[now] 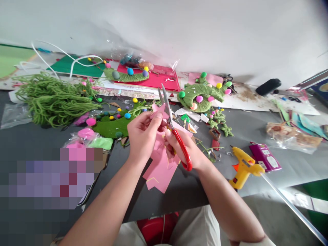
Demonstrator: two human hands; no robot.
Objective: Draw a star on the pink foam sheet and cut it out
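My left hand pinches a small pink paper star between thumb and fingers. Closed around the red handles of a pair of scissors is my right hand. The scissor blades point up and away, slightly parted, right beside the star's right edge. Below both hands lies a pink paper sheet with a notched lower edge and a pale yellow angled line on it; its upper part is partly hidden by my hands.
Green yarn heaps at the left. Yarn-wrapped crescents with pompoms lie along the back by the wall. A yellow glue gun with a clear stick and a purple packet are at the right. Plastic-bagged pieces sit farther right.
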